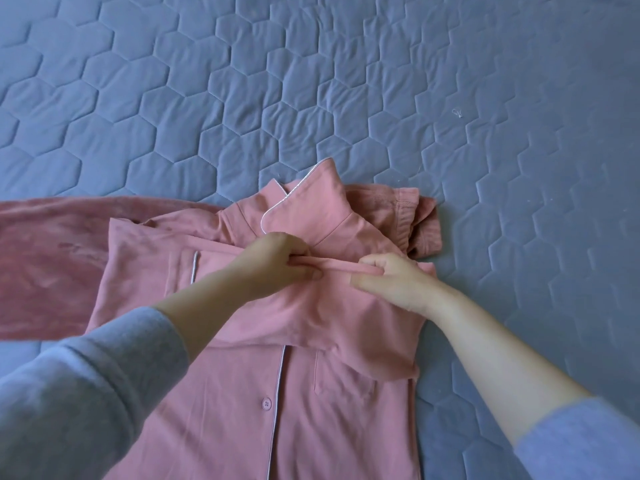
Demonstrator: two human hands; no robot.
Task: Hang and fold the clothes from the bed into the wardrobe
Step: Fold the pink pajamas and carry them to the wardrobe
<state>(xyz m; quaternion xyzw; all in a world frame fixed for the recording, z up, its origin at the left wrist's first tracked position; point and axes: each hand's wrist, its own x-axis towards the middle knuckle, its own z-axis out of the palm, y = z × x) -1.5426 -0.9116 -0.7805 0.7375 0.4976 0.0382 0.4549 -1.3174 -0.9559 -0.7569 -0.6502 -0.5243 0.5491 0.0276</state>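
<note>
Together, the left hand (277,261) and right hand (388,277) pinch a folded sleeve (341,266) of the pink pajama shirt (242,393), fingers curled around its edge, 1 hand at each end. That shirt lies flat, button side up, on the blue quilted bed (311,98), directly beneath both hands.

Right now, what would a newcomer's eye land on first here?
The pink shirt, button side up with pale piping, lies spread on the blue quilted bedcover at lower centre. At mid-frame the left hand and right hand each pinch one folded band of its fabric just below the collar. A second pink garment lies flat at the left edge.
</note>
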